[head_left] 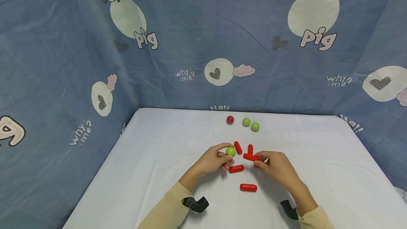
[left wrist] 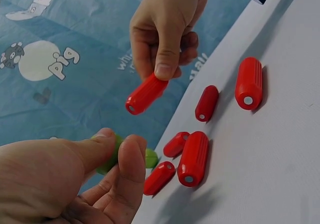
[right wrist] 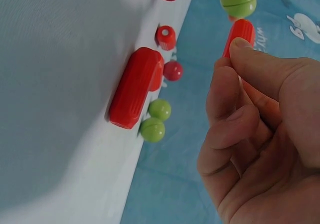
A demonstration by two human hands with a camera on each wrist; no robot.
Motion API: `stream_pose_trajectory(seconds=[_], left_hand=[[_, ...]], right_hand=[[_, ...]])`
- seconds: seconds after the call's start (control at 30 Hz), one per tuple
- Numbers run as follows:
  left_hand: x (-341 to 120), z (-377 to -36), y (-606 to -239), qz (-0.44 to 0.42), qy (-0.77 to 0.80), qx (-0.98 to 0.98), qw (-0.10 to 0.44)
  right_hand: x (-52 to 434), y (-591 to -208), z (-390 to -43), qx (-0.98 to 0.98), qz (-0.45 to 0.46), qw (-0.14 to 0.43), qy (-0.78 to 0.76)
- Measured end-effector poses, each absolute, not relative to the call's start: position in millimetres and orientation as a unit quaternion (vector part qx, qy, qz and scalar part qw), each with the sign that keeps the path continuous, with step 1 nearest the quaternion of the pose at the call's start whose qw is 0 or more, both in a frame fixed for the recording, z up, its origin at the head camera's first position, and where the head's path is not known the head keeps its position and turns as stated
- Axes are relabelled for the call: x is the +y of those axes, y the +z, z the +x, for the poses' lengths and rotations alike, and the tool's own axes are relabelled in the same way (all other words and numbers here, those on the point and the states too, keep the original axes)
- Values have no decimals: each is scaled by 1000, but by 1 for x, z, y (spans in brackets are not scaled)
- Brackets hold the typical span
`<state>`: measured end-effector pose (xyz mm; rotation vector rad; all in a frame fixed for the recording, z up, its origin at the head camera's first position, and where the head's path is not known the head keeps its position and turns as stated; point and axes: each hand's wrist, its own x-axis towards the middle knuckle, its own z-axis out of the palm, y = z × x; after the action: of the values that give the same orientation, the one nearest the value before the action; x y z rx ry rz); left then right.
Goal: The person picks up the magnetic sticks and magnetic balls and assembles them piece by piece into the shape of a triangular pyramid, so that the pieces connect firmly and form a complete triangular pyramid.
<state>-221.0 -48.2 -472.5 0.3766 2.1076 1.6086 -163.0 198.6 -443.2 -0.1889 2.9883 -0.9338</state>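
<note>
Head view showed the whole white table (head_left: pixel 159 144) with blue printed cloth (head_left: pixel 63 63) behind it. Just left of frame centre, the left hand (head_left: pixel 213 161) pinched a green ball (head_left: pixel 230 151) between thumb and fingers. To its right, the right hand (head_left: pixel 277 167) pinched a red rod (head_left: pixel 251 157) by one end, its free end aimed at the ball, close to it but apart in the wrist views. Four more red rods lay about the hands: two above (head_left: pixel 237 147) (head_left: pixel 250 149), one between the hands (head_left: pixel 236 168), one lower down (head_left: pixel 248 187). Near the table's far edge sat a dark red ball (head_left: pixel 230 119) and two green balls (head_left: pixel 246 122) (head_left: pixel 255 127).

Left wrist view alone showed the rods' ends: each had a small round pale spot at its centre, and the held rod (left wrist: pixel 146 93) hung clear of the table. Right wrist view showed ribbing along the rods' sides (right wrist: pixel 136 86) and a seam round the held ball (right wrist: pixel 238 0), which was plain glossy green.
</note>
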Motion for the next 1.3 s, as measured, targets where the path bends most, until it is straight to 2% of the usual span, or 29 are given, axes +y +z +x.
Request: stream_pose_trajectory(seconds=[1.3], left_hand=[[-40,-217,-476,150,596,748,249]], right_hand=[[193,-445,-162,953,-63,0,-296]])
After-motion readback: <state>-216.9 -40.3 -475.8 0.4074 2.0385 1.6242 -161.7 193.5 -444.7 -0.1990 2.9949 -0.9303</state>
